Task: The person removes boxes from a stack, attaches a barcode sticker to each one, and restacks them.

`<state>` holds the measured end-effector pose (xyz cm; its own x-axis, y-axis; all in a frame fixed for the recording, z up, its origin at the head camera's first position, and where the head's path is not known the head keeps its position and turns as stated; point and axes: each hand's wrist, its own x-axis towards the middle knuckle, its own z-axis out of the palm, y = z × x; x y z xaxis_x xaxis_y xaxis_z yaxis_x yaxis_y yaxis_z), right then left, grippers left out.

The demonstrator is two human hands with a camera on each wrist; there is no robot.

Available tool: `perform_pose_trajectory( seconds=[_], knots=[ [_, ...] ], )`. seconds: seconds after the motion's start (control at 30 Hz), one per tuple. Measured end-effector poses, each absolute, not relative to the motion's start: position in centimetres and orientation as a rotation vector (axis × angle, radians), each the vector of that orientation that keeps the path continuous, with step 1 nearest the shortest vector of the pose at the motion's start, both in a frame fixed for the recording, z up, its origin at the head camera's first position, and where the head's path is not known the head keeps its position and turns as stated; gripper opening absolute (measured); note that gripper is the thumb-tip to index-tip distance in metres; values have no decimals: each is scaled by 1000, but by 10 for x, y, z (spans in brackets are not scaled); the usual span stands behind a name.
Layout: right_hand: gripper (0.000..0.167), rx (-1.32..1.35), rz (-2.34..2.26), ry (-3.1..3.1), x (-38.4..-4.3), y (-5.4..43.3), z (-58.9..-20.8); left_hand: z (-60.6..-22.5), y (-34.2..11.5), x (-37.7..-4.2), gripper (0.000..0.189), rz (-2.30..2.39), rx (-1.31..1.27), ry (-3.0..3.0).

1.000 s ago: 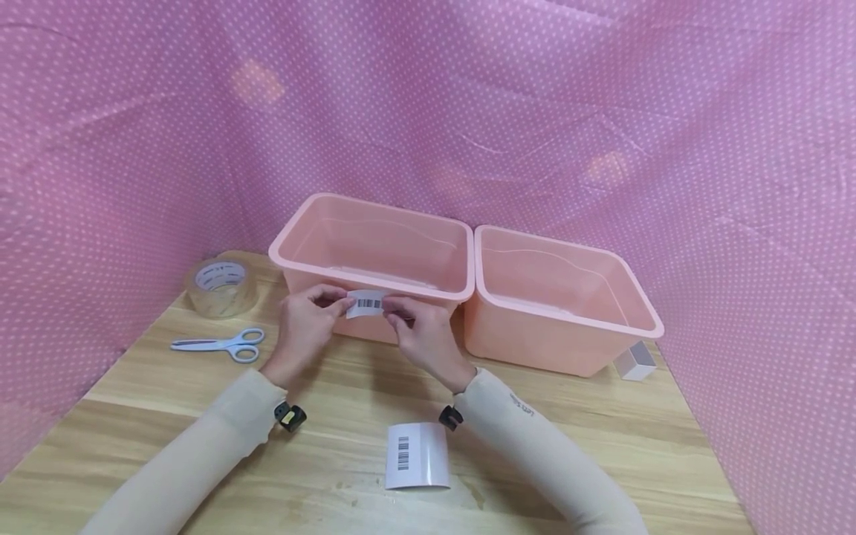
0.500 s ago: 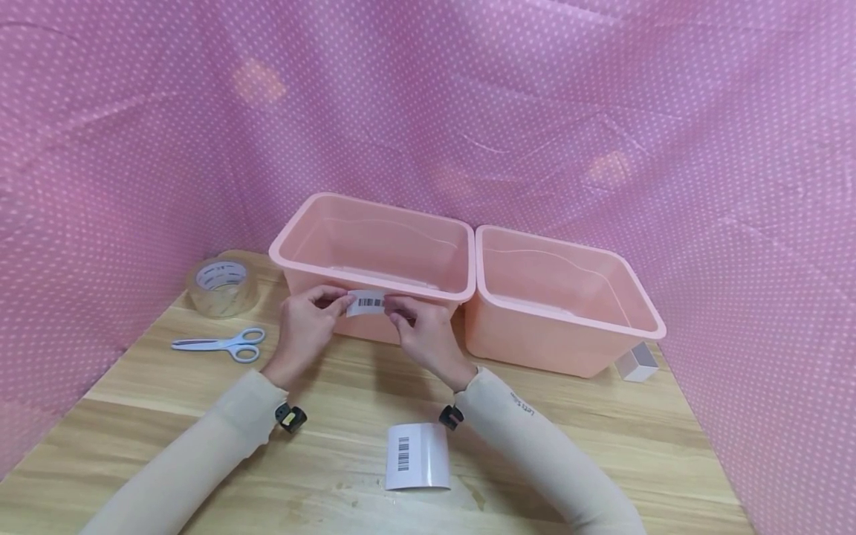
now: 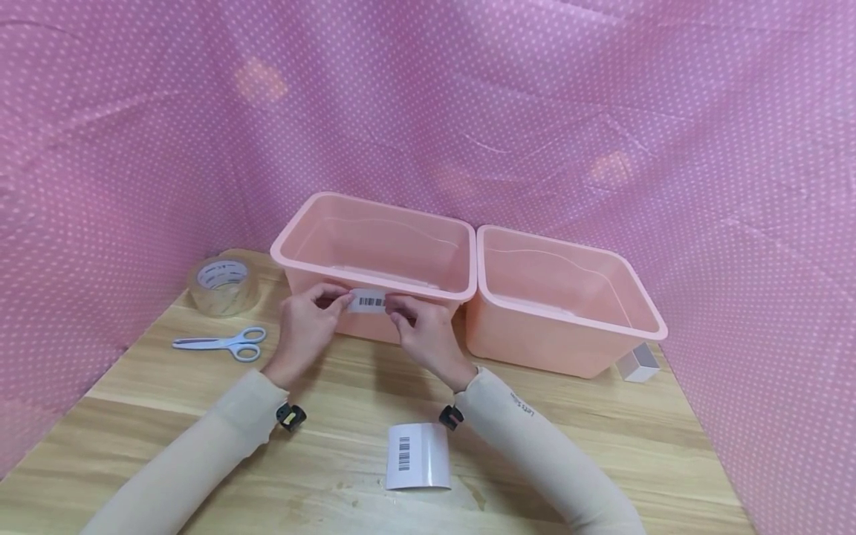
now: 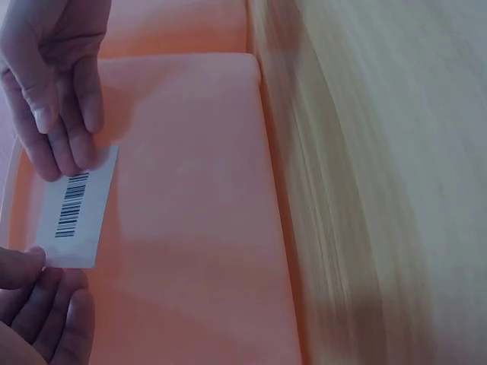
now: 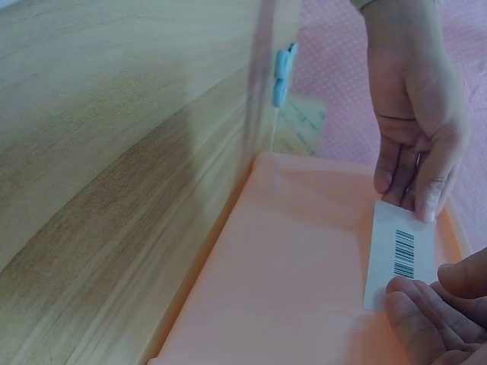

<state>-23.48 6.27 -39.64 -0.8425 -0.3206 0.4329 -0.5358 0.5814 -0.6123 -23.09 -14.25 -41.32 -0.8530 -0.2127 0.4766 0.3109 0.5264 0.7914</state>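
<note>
A small white barcode label (image 3: 369, 301) lies along the front wall of the left pink bin (image 3: 374, 279), just under its rim. My left hand (image 3: 306, 325) pinches the label's left end between thumb and fingers. On the other end, fingertips of my right hand (image 3: 428, 331) press against the label, with the thumb held apart in the left wrist view. The barcode faces outward in both wrist views, on the label (image 4: 76, 205) and again on the same label (image 5: 399, 251). Whether its whole back touches the bin, I cannot tell.
A second pink bin (image 3: 535, 345) adjoins on the right, with a small white box (image 3: 637, 363) beside it. Left of the bins are a roll of clear tape (image 3: 223, 288) and light blue scissors (image 3: 230, 344). A larger curled barcode sheet (image 3: 417, 456) lies on the wooden table near the front.
The label's left part now sits slightly higher and flatter against the bin wall. My right fingers have shifted a little to the right along it.
</note>
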Motion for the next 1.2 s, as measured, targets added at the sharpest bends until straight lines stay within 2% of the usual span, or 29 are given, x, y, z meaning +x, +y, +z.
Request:
perform_pose_trajectory(
  seconds=[0.27,0.63,1.2],
  knots=[
    [25,705,1157,-2533,-234,64,-396,-411,-141,-229,11,-1209,-76,-2230],
    [25,702,1185,-2547,-234,63,-397,-419,-135,-229,19,-1460,-220,-2260],
    [20,694,1286,-2564,-235,68,-402,-419,-132,-229,21,-1530,-254,-2321]
  ],
)
